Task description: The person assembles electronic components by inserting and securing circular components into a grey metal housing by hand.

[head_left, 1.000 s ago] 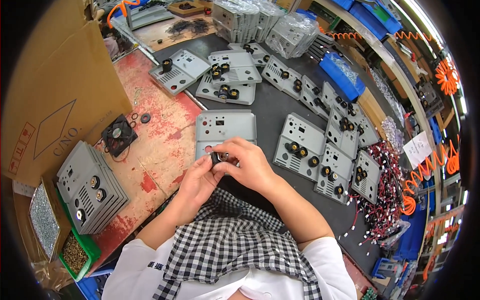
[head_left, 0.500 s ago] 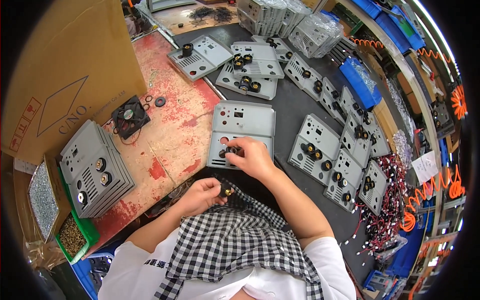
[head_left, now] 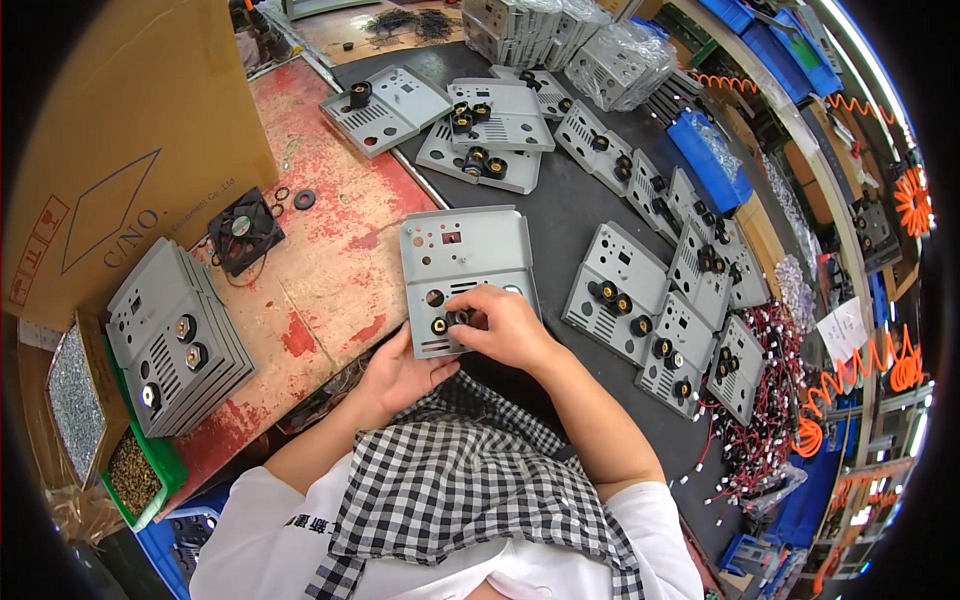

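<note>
A grey sheet-metal panel (head_left: 487, 250) with slots and round holes lies before me at the table's near edge. My left hand (head_left: 400, 375) grips its near left edge, its fingers partly hidden beneath. A black fitting with a brass centre (head_left: 439, 326) shows in one of the lower holes. My right hand (head_left: 508, 325) is closed over the panel, thumb and fingertips pinching a small black round part (head_left: 459, 317) beside that fitting; its exact kind is mostly covered by my fingers.
Stacked panels (head_left: 180, 330) stand at left, near a black fan (head_left: 245, 230) and a cardboard box (head_left: 130, 130). Green bin (head_left: 170, 465) holds brass pieces. Several panels with black fittings (head_left: 620, 285) spread across the dark mat (head_left: 545, 215). Red and black wires (head_left: 745, 440) pile at right.
My left hand has moved up from holding a black-and-brass fitting below the panel to gripping the panel's near edge. A brass-centred fitting now shows in the panel, whose near edge is raised toward me.
</note>
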Demonstrator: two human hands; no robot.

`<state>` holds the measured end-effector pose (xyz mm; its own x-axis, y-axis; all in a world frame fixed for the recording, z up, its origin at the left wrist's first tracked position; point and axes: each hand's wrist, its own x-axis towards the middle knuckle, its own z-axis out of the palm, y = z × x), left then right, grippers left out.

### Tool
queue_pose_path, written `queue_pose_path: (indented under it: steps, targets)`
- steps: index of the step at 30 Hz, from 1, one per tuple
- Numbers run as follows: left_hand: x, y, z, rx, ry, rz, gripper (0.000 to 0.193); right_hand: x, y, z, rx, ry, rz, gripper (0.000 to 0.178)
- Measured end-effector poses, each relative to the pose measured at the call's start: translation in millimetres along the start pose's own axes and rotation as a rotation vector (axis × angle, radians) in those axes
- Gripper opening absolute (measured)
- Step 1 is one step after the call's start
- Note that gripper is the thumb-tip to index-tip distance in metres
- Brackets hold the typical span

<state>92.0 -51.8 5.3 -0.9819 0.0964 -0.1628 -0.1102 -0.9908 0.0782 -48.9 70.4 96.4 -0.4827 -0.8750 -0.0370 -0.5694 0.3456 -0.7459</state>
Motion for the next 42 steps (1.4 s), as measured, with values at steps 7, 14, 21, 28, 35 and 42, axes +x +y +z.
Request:
queue_pose_path:
  steps: [7, 14, 21, 28, 35, 42]
  targets:
    - [-10.5, -12.0, 3.4, 0.250, 0.078, 0.156, 0.040, 8.7, -27.0, 22.4, -0.577, -0.103, -0.421, 0.018]
    - [-19.3, -16.8, 13.7, 0.209, 0.040, 0.163, 0.041, -3.5, -31.9, 24.3, -0.694, -0.106, -0.333, 0.017]
    - [-23.0, -16.9, 18.7, 0.236, 0.048, 0.140, 0.042, -17.9, -39.2, 17.5, -0.700, 0.054, -0.591, 0.021]
    - [-29.5, -14.2, 28.1, 0.299, -0.006, 0.134, 0.041, -12.3, -32.6, 9.6, -0.417, -0.024, -0.592, 0.030]
    - [-32.9, -15.2, 22.2, 0.323, 0.031, 0.096, 0.041, -13.6, -34.0, 7.1, -0.398, -0.064, -0.531, 0.025]
    - [-33.7, -12.6, 25.5, 0.334, 0.032, 0.099, 0.043, -11.2, -43.2, 0.1, -0.468, -0.138, -0.673, 0.021]
